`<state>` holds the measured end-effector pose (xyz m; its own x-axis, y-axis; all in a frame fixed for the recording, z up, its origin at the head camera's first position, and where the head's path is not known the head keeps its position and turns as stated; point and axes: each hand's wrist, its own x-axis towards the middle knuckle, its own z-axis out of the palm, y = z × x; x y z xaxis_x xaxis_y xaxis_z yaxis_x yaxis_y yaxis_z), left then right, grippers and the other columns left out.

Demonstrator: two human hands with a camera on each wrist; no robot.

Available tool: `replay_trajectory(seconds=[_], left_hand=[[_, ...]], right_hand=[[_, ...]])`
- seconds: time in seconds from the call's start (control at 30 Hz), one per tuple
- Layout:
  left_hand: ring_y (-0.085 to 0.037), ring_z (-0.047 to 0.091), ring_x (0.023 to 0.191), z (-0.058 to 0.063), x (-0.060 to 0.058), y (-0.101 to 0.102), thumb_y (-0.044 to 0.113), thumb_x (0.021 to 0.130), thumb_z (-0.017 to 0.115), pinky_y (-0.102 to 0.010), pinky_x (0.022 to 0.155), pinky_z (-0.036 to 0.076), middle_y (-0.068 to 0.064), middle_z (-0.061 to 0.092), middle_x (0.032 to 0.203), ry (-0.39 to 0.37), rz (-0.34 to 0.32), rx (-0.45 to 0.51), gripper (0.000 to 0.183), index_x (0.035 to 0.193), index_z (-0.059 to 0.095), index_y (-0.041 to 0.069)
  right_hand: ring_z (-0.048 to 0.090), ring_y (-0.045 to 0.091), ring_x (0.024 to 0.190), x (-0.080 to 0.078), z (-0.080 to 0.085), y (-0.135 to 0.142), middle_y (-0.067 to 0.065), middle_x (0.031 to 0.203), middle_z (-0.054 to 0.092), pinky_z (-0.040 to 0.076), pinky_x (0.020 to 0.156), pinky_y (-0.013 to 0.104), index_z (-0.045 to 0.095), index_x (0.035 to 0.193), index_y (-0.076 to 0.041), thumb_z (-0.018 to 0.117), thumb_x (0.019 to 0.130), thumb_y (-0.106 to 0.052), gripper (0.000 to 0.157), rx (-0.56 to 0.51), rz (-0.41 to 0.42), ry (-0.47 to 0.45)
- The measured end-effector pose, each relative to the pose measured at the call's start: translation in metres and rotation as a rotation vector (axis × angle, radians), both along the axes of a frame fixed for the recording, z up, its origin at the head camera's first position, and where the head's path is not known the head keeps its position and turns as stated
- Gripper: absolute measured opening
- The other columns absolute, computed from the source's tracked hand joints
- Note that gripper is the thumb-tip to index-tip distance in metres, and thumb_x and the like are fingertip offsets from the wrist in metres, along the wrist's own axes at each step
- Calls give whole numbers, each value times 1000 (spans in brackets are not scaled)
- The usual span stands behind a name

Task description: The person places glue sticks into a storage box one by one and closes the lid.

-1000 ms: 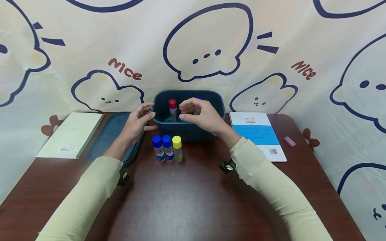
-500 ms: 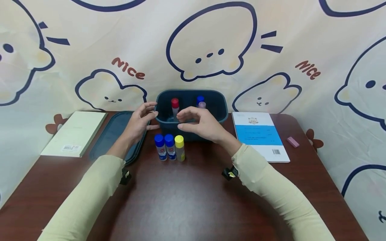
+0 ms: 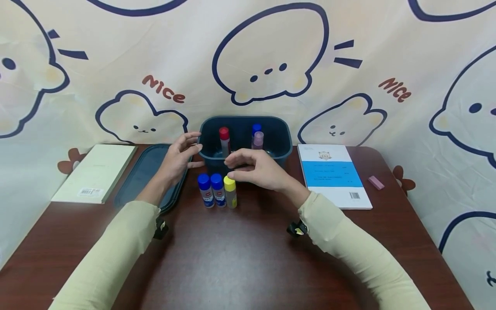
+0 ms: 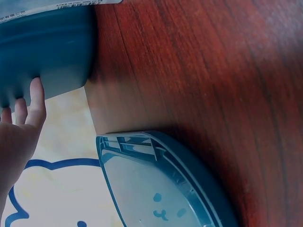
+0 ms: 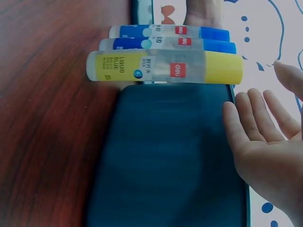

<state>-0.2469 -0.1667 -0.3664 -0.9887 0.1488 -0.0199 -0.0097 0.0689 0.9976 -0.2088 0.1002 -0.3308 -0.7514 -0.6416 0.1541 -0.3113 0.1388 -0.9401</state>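
A dark teal bin (image 3: 273, 125) stands against the backdrop. Inside it are a red-capped bottle (image 3: 224, 144), a blue-capped one (image 3: 256, 128) and a purple one (image 3: 258, 140). My left hand (image 3: 175, 160) has its fingertips on the bin's left side, seen also in the left wrist view on the bin wall (image 4: 47, 56). In front of the bin stand two blue-capped glue bottles (image 3: 206, 192) and a yellow-capped liquid glue bottle (image 5: 163, 66), side by side. My right hand (image 3: 263, 170), fingers loosely bent and holding nothing, hovers beside the yellow cap, between bottle and bin.
Left of the bin lies a teal lid (image 3: 141, 176), with a pale green book (image 3: 94, 172) beyond it. To the right are a white and blue book (image 3: 333, 172) and a pink eraser (image 3: 376, 183) near the table's right edge.
My right hand has come down and toward me from over the bin to the yellow-capped glue bottle, uncovering the purple bottle inside. My left hand has stayed at the bin's side.
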Motion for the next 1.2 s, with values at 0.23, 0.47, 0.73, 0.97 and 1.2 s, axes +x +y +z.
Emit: replay_trajectory(seconds=[0.23, 0.47, 0.73, 0.97, 1.2], left_hand=[[-32, 38, 138, 0, 0, 0, 27, 105, 57, -51, 95, 54, -13, 35, 155, -7, 4, 2, 52, 151, 39, 11], [-32, 38, 138, 0, 0, 1, 27, 105, 56, -51, 96, 54, -12, 34, 156, -6, -2, 5, 52, 151, 39, 11], [-33, 37, 138, 0, 2, 0, 27, 105, 56, -52, 96, 53, -12, 33, 156, -6, 5, -13, 52, 152, 38, 11], [-32, 37, 138, 0, 1, 1, 28, 105, 56, -52, 97, 53, -12, 33, 157, -3, 6, -12, 52, 152, 38, 12], [-33, 37, 138, 1, 1, 1, 27, 105, 56, -53, 98, 52, -12, 33, 157, -12, 8, -13, 52, 152, 38, 12]], right_hand=[[62, 21, 120, 2, -6, -3, 10, 128, 66, 52, 102, 37, 63, 129, 0, 69, 95, -7, 35, 62, 34, -23], [62, 24, 117, 3, -11, -5, 13, 126, 66, 52, 101, 46, 63, 127, 2, 73, 93, -7, 36, 82, 42, -29], [64, 20, 110, 6, -20, -8, 8, 121, 66, 55, 96, 32, 67, 121, -2, 73, 93, -6, 29, 98, 35, -2], [64, 21, 109, 6, -23, -9, 7, 119, 66, 56, 94, 30, 67, 119, -4, 73, 93, -5, 27, 98, 20, -2], [63, 22, 108, 6, -28, -7, 7, 117, 66, 56, 94, 31, 66, 119, -3, 73, 93, -6, 27, 105, 14, -29]])
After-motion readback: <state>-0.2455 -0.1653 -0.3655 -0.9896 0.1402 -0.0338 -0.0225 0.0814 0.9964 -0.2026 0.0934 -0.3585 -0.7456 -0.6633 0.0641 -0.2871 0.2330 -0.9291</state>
